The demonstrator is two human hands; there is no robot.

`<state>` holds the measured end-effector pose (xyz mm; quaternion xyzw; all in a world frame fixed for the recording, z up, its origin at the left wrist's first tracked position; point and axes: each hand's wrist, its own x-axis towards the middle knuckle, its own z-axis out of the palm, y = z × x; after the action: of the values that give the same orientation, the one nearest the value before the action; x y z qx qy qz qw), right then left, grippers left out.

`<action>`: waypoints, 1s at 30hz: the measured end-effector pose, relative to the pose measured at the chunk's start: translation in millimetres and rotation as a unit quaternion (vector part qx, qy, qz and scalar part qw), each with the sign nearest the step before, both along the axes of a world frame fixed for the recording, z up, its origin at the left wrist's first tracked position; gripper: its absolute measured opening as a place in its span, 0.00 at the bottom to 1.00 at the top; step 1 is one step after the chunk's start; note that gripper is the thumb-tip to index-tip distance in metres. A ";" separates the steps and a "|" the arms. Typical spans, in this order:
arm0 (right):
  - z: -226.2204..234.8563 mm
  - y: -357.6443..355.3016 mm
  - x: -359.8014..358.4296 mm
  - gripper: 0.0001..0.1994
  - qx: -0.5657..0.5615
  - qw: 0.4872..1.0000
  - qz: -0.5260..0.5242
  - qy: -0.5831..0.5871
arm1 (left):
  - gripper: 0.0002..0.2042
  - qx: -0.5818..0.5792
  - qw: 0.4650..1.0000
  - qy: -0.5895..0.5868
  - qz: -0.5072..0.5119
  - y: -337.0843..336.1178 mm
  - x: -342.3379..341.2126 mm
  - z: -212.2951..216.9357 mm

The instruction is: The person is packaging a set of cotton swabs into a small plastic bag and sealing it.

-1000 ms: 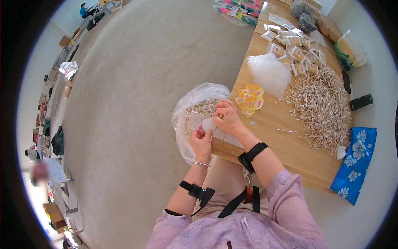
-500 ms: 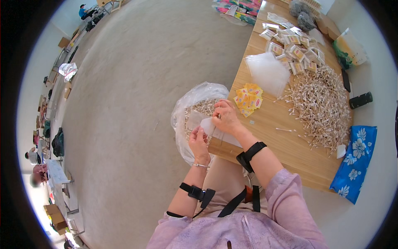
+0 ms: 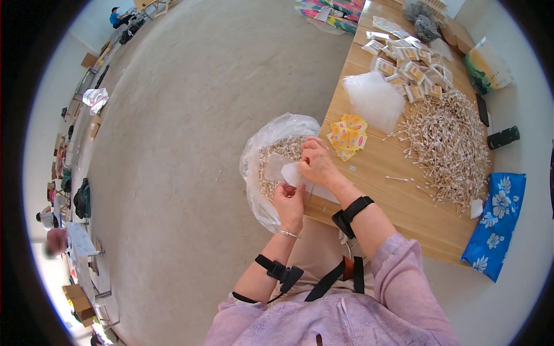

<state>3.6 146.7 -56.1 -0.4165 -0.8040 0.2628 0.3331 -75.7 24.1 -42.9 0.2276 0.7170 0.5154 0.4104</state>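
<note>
Both hands meet at the table's near left corner, above a large clear plastic sack (image 3: 252,151) filled with loose cotton swabs (image 3: 270,187). Between them is a small clear plastic bag (image 3: 277,165) with a white piece (image 3: 291,173) at it; whether that piece is a card or part of the bag I cannot tell. My left hand (image 3: 288,203) is closed at the bag's lower edge, fingertips pressed together. My right hand (image 3: 317,163), also closed, pinches its right side; those fingertips are partly hidden. Just right of my right hand lie yellow printed cards (image 3: 347,136).
On the wooden table (image 3: 369,193) lie a stack of clear bags (image 3: 375,101), filled swab packs (image 3: 412,69) and a big heap of swabs (image 3: 447,150). A dark cylinder (image 3: 504,138) and a blue flowered pouch (image 3: 495,228) are along the right. People sit far left.
My left hand has moved right and slightly down, closer to my right hand, and its fingers have curled in. My right hand has barely shifted.
</note>
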 end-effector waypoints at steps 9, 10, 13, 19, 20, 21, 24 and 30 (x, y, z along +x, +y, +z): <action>2.3 1.7 3.1 0.02 0.014 1.000 0.018 0.021 | 0.22 0.011 0.998 -0.060 -0.015 2.5 -8.6 0.4; 3.3 2.1 7.0 0.04 -0.004 0.999 0.031 0.039 | 0.24 0.024 0.997 0.076 0.021 1.8 -5.9 -1.4; 10.1 -3.7 24.1 0.07 -0.012 0.993 0.039 0.108 | 0.27 0.100 0.930 0.353 0.015 -0.9 -3.5 9.2; 36.3 -25.6 100.9 0.13 0.051 0.997 -0.048 0.015 | 0.29 -0.013 0.765 0.558 -0.321 19.5 -16.8 18.4; 37.2 -24.4 115.7 0.13 0.055 0.997 -0.061 0.011 | 0.29 -0.085 0.774 0.522 -0.347 24.7 -19.0 17.6; 36.8 -19.2 132.7 0.15 0.035 0.991 -0.122 -0.043 | 0.29 -0.072 0.772 0.522 -0.355 27.9 -16.9 17.8; 37.8 4.3 178.8 0.18 0.069 0.952 -0.243 -0.173 | 0.31 -0.023 0.760 0.570 -0.311 25.2 -1.4 24.5; 34.9 41.5 230.5 0.23 0.045 0.893 -0.305 -0.327 | 0.30 0.175 0.804 0.407 -0.397 21.6 70.4 26.4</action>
<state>234.1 188.2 -21.2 -0.6885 -0.7118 -0.0392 0.1337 -5.3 45.7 -16.5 0.7492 0.5631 0.2838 0.2028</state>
